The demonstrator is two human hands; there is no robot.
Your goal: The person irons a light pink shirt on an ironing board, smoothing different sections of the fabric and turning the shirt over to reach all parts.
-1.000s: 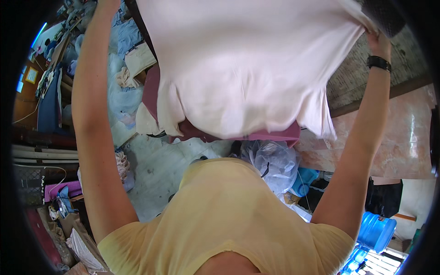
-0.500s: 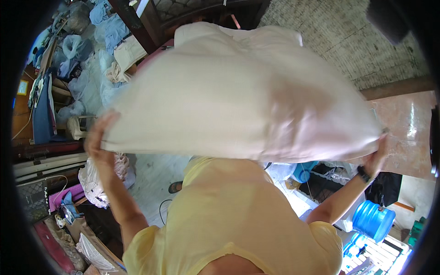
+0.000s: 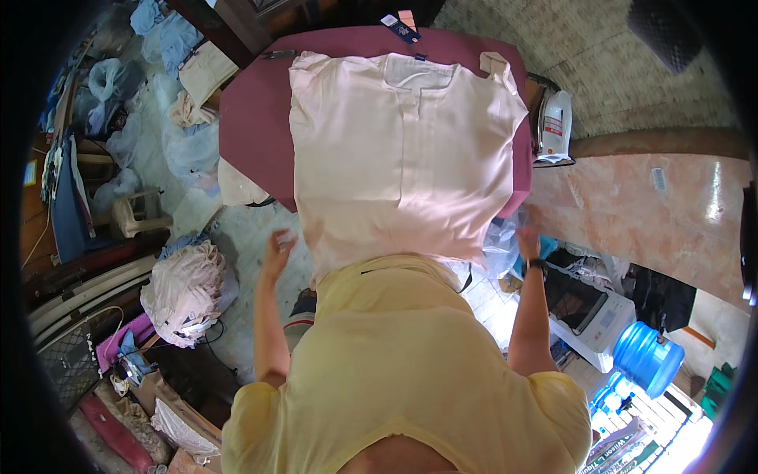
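A pale pink blouse [image 3: 363, 150] lay spread out flat, front side up, on a maroon ironing board [image 3: 253, 118]. Its bottom edge hung over the near side, close to the person's yellow shirt [image 3: 418, 347]. The left hand [image 3: 278, 245] was just beside the blouse, on its left, with the fingers apart and nothing in them. The right hand [image 3: 528, 241] was near the blouse on the other side, not touching it. I could not tell if its fingers were apart or together. Dark blue and pink tags [image 3: 403, 28] lay past the neck.
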